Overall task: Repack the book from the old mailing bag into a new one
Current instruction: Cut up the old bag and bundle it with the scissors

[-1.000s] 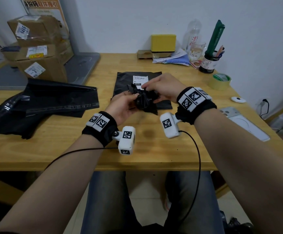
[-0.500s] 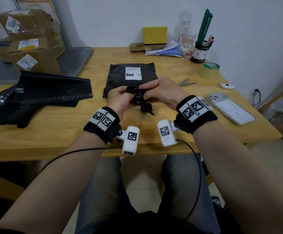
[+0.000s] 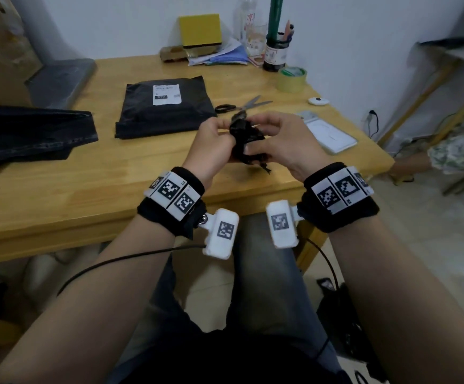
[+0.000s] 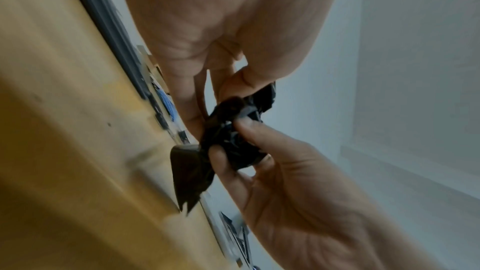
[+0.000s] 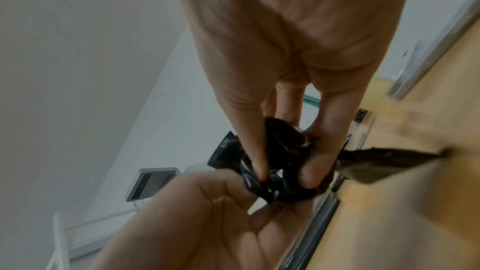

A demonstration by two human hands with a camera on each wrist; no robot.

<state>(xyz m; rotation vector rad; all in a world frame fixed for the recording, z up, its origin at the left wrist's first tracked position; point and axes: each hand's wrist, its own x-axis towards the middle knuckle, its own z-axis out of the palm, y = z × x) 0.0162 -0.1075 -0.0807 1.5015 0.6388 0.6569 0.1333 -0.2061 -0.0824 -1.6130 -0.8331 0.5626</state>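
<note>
A crumpled wad of black mailing-bag plastic (image 3: 246, 139) is squeezed between both hands just above the table's front right part. My left hand (image 3: 221, 134) grips its left side. The right hand (image 3: 264, 138) pinches it from the right, its fingertips (image 5: 259, 171) digging into the wad (image 5: 275, 163). In the left wrist view a loose flap hangs below the wad (image 4: 233, 137). A flat black mailing bag with a white label (image 3: 164, 106) lies behind the hands. No book is visible.
A stack of black bags (image 3: 31, 131) lies at the left. Scissors (image 3: 241, 105), a phone (image 3: 327, 131), a tape roll (image 3: 291, 77) and a small white disc (image 3: 318, 100) lie to the right. A yellow box (image 3: 200, 30) and a pen jar (image 3: 276, 51) stand by the wall.
Both hands have carried the wad to the right and nearer the front edge, off the labelled bag, and pressed it tighter. The head view has swung right.
</note>
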